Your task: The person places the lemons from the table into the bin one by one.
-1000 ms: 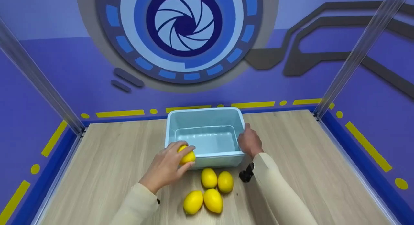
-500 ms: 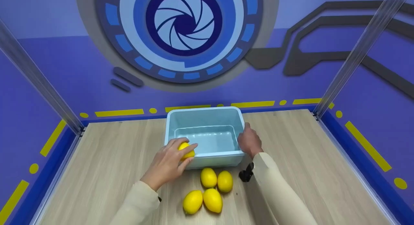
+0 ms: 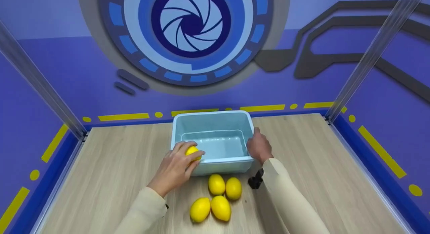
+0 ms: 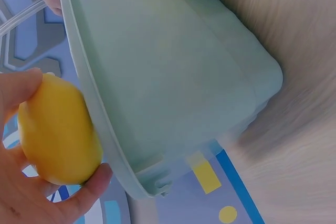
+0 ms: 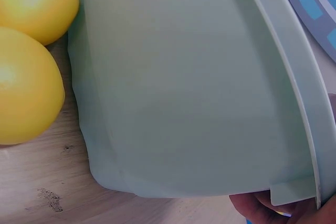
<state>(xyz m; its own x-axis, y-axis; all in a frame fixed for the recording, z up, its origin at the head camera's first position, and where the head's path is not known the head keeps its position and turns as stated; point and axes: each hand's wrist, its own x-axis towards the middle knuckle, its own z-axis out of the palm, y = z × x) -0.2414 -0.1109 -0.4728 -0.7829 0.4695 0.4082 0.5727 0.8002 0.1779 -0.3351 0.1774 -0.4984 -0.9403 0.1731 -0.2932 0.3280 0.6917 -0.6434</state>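
Observation:
In the head view, a pale blue plastic bin [image 3: 215, 121] stands at the back middle of the table. My left hand [image 3: 173, 166] holds a lemon [image 3: 192, 152] between thumb and fingers at the bin's front left rim. From the left wrist, that lemon [image 4: 60, 129] appears right beside the rim; whether it touches is unclear. My right hand [image 3: 259, 146] grips the bin's right side by the rim, its fingers partly hidden. Several more lemons [image 3: 221, 208] lie grouped on the table in front of the bin. No fruit shows on the visible part of the bin's floor.
A wooden tabletop [image 3: 124, 160] extends to both sides of the bin. Behind it rises a purple printed wall [image 3: 201, 92], with side panels left and right. A small black object [image 3: 256, 180] sits at the right cuff.
My left hand has moved slightly forward and up with the lemon, from in front of the bin to its rim. The right hand, bin and lemons on the table stay put.

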